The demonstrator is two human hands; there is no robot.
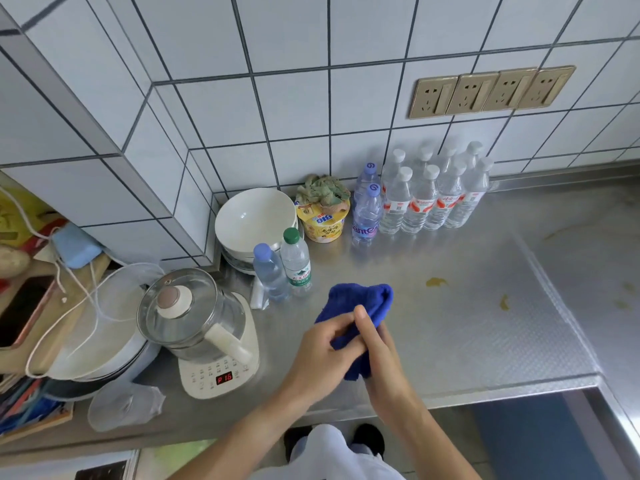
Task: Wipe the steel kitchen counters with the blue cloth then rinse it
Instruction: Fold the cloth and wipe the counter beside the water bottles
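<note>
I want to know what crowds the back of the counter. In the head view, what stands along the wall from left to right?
White bowl → yellow noodle cup → two purple-capped bottles → pack of white-capped water bottles.

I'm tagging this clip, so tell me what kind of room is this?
Most likely a kitchen, perhaps a shared or commercial one: a steel counter against a tiled wall, an electric glass kettle, stacked white bowls and bottled water.

white tiled wall (pixel 298 109), gold sockets (pixel 491 91)
</note>
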